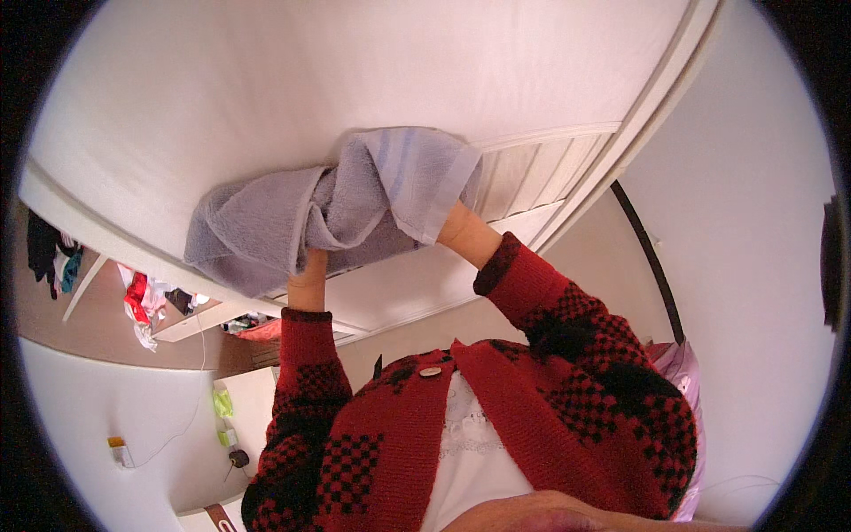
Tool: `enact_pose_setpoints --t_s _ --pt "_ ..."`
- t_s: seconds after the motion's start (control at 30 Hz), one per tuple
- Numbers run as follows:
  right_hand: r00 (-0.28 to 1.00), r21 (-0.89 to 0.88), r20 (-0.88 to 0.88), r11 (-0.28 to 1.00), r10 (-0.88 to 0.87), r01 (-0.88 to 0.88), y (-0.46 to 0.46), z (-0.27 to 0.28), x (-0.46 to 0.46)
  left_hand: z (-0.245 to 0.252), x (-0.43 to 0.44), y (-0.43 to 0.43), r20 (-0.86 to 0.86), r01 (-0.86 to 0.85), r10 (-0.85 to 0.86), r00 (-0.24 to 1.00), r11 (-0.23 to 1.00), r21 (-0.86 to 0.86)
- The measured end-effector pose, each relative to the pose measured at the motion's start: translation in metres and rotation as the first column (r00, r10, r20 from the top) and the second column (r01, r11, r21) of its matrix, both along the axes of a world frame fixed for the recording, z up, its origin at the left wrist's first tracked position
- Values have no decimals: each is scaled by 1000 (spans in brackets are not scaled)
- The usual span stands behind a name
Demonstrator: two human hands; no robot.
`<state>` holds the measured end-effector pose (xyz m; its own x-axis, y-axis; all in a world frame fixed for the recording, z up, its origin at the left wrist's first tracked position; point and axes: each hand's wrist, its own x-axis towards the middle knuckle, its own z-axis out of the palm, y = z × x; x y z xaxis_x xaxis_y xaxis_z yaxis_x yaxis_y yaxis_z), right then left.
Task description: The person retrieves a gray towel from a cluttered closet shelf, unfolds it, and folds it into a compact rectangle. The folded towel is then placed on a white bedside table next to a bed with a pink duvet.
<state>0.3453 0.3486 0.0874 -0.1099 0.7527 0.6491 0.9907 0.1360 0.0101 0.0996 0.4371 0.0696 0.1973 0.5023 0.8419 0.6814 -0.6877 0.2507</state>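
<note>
A grey-lilac terry towel (259,206) with pale blue stripes near one end is bunched against a white door-like panel (266,80). My left hand (308,272) reaches up under a fold near the towel's middle, and little more than the wrist shows. On the other side my right hand (465,226) goes in beneath the striped end, also covered beyond the wrist. Both hands hold the cloth up, with the fingers themselves hidden in it. The towel's left part hangs over the panel's edge.
Right of the towel, the panel has a grooved section (532,173). Clothes (139,299) in red, pink and white lie at the left, near dark garments (43,246). A white cabinet (249,405) bears green items. A cabled plug (120,453) sits on the wall.
</note>
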Motion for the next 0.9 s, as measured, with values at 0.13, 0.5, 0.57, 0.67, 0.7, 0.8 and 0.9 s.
enact_pose_setpoints --t_s 0.13,0.5,0.57,0.67,0.7,0.8,0.9 --pt "998 18 -35 999 -45 46 -16 -3 51 4 50 -16 -20 3 -2 1000 1000 7" --pt "988 173 -109 977 -110 128 -77 -7 166 49 179 -65 -86 -6 12 996 997 75" --pt "983 221 -135 963 -126 154 -91 0 180 64 201 -77 -108 -2 13 994 995 100" --pt "972 321 -156 922 -173 216 -111 32 200 91 230 -95 -154 11 11 988 990 140" --pt "967 352 -155 904 -201 245 -120 47 204 103 240 -101 -171 14 13 985 988 156" --pt "937 446 -115 826 -329 344 -146 99 219 141 269 -120 -236 32 20 972 976 216" --pt "904 616 -71 694 -422 373 -163 147 238 187 298 -133 -298 64 26 954 955 291"
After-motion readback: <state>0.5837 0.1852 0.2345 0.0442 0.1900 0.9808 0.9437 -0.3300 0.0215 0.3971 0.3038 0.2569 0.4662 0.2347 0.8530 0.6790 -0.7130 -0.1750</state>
